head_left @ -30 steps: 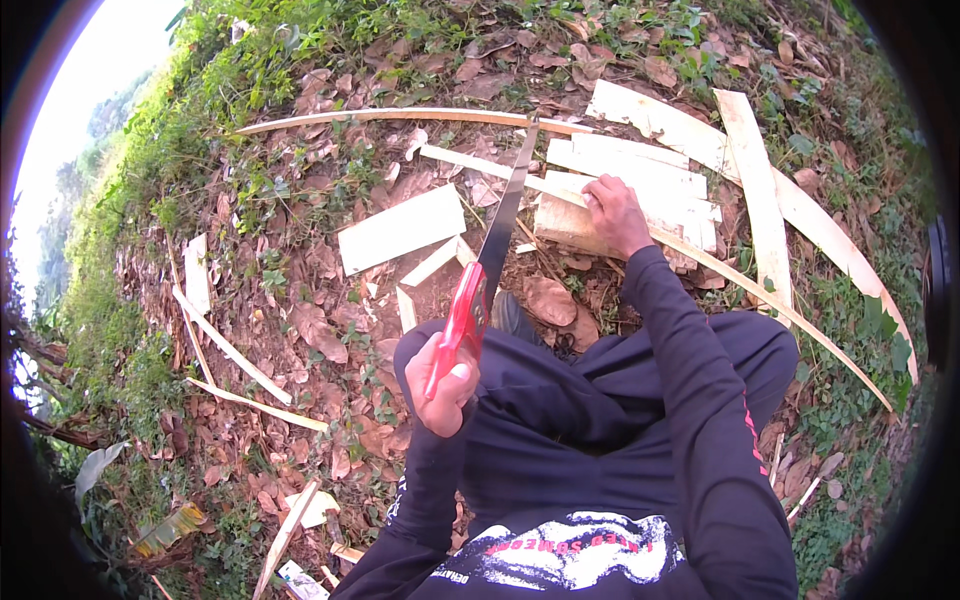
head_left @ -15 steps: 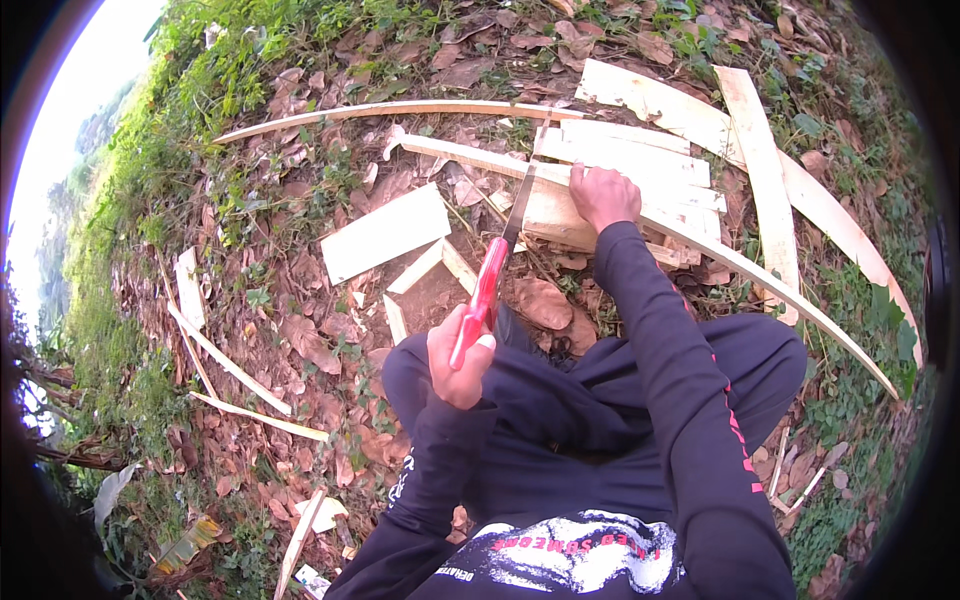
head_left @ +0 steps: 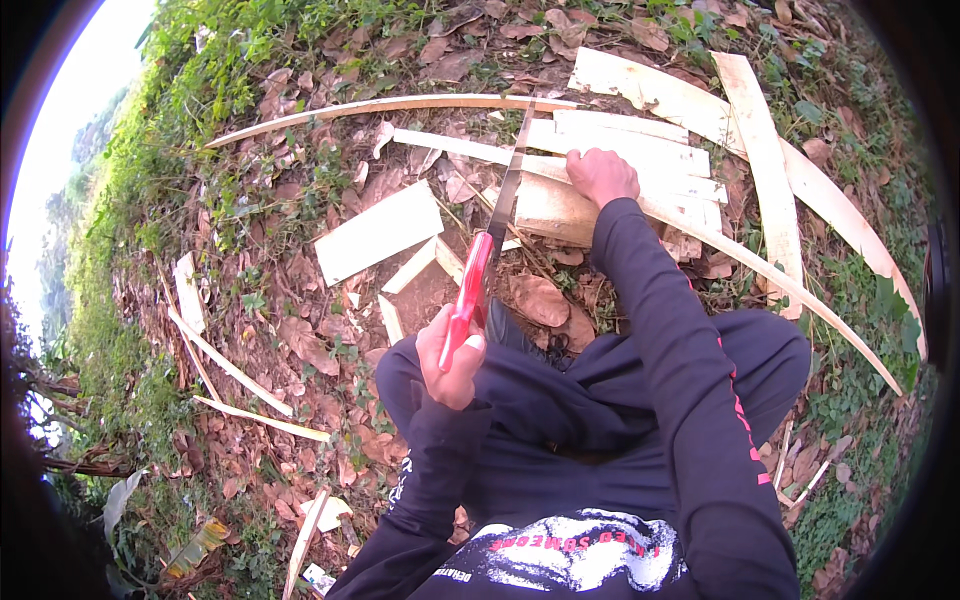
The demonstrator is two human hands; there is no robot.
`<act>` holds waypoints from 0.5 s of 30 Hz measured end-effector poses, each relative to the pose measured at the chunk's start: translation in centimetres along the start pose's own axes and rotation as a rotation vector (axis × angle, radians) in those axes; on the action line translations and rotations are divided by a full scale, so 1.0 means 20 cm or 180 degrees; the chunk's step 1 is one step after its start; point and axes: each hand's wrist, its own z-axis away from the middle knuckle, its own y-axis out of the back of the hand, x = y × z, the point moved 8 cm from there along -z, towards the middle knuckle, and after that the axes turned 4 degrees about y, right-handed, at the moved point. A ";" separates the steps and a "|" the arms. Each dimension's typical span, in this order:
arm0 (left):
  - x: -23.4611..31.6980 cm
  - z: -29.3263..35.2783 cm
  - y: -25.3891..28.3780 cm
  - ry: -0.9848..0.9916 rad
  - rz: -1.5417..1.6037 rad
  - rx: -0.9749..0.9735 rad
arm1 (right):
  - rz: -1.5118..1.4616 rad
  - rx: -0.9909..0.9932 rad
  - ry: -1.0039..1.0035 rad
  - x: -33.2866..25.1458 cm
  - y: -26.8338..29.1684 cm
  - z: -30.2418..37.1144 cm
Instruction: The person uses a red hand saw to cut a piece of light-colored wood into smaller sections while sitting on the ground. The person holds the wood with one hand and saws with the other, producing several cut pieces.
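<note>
My left hand (head_left: pixel 449 357) is closed round the red handle of a hand saw (head_left: pixel 468 296). The saw's blade points away from me and crosses a long, thin wooden strip (head_left: pixel 740 257). Just right of the blade, my right hand (head_left: pixel 603 177) presses on that strip with its fingers curled over it. Beneath the strip sits a thick wooden block (head_left: pixel 553 212). Flat pale boards (head_left: pixel 637 150) lie behind and to the right of the block. The strip's left end juts out past the blade. My right palm and fingertips are partly hidden.
A rectangular board (head_left: pixel 379 233) and short offcuts (head_left: pixel 412 268) lie left of the saw. Another long strip (head_left: pixel 350 108) is behind. Wide planks (head_left: pixel 765 165) cross at the far right. Thin slats (head_left: pixel 232 362) are scattered at left among dry leaves and grass.
The saw and my left hand have shifted slightly left and away from me, the blade still across the strip. My right hand keeps its hold in nearly the same place.
</note>
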 end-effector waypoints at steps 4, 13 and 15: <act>-0.01 -0.06 -0.02 -0.0161 -0.0143 -0.0063 | -0.0083 -0.0477 -0.0160 0.02 -0.03 -0.06; -0.04 -0.10 -0.05 -0.0131 -0.0241 -0.0071 | -0.0101 -0.0962 -0.0270 0.05 -0.07 -0.12; -0.04 -0.13 -0.06 -0.0162 -0.0352 -0.0024 | -0.0056 -0.0913 -0.0308 0.04 -0.08 -0.13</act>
